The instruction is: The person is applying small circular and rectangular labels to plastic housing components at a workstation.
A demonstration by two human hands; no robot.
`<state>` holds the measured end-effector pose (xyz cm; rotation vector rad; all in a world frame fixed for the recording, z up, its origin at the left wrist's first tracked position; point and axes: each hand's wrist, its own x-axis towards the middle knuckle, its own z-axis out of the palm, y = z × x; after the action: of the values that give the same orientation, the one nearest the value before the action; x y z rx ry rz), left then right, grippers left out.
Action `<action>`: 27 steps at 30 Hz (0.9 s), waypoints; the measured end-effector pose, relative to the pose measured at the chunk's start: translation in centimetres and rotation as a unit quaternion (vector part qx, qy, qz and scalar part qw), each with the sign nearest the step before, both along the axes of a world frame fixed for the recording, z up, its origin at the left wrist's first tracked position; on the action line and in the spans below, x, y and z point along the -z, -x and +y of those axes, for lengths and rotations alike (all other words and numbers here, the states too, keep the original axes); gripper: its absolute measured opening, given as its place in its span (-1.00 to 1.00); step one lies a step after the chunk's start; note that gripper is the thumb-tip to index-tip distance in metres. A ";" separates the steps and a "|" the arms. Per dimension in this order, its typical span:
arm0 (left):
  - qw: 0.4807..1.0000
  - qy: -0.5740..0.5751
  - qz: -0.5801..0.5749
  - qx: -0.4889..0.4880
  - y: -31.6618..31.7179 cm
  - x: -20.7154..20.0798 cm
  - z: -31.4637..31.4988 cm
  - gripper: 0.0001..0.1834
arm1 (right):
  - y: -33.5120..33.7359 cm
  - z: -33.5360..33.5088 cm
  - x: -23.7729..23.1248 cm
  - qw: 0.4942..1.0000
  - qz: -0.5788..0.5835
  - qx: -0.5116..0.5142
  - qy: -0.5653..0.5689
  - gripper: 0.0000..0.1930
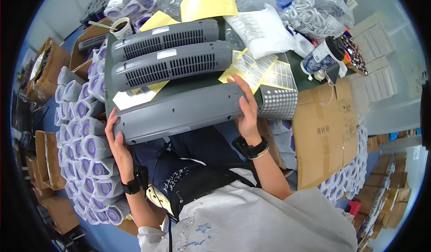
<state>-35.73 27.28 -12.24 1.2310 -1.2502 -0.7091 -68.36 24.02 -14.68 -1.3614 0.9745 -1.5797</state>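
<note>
A long dark-grey plastic housing [177,113] is held level between my two hands at the near edge of the table. My left hand [117,146] is closed round its left end. At the right end, my right hand [247,113] grips it, with the thumb on the near side and fingers over the far edge. Just beyond lie two similar grey housings, a nearer vented housing [173,67] and a farther vented housing [166,40], slotted grilles and white labels facing up. Yellow-backed label sheets [253,68] lie beside their right ends.
A cup with a stirrer [121,27] stands at the far left, a patterned tumbler [321,56] at the right. A white bag [265,32] and bagged cables [312,14] lie at the back. Wrapped cylinders [90,149] are stacked left; a cardboard sheet [325,135] is at right.
</note>
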 end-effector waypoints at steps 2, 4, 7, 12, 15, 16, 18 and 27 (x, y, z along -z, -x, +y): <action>0.999 0.009 -0.023 -0.020 -0.1 0.6 -0.3 -0.53 | -0.2 0.1 -0.7 0.999 0.036 0.014 0.031 -0.47; 0.999 0.014 -0.014 -0.028 -0.2 1.1 -0.7 -0.52 | -0.5 0.0 -1.1 0.999 0.028 0.028 0.029 -0.59; 0.998 0.022 -0.026 -0.052 -0.3 1.4 -1.4 -0.54 | -0.8 -0.2 -1.1 0.998 0.008 0.055 0.022 -0.76; 0.998 0.024 0.031 -0.052 0.1 1.5 -1.9 -0.60 | -1.2 -1.1 -1.7 0.992 0.013 0.117 0.051 -0.88; 0.996 0.020 0.071 -0.049 0.5 1.3 -2.1 -0.63 | -1.0 -1.1 -1.6 0.996 -0.007 0.088 0.015 -0.85; 0.994 0.002 0.098 -0.052 0.5 1.1 -2.4 -0.63 | -0.9 -1.1 -2.2 0.995 -0.006 0.094 0.016 -0.85; 0.991 -0.018 0.125 -0.048 0.9 0.4 -2.8 -0.63 | -0.9 -0.9 -3.7 0.995 0.003 0.088 -0.041 -0.79; 0.985 0.008 0.098 -0.141 1.1 0.3 -4.2 -0.58 | 9.6 2.3 -1.1 0.906 0.244 0.343 -0.034 -0.85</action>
<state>-36.87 23.05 -12.54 1.2617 -0.8955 -0.5954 -77.99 26.37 -13.57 -1.4860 1.9649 -1.6836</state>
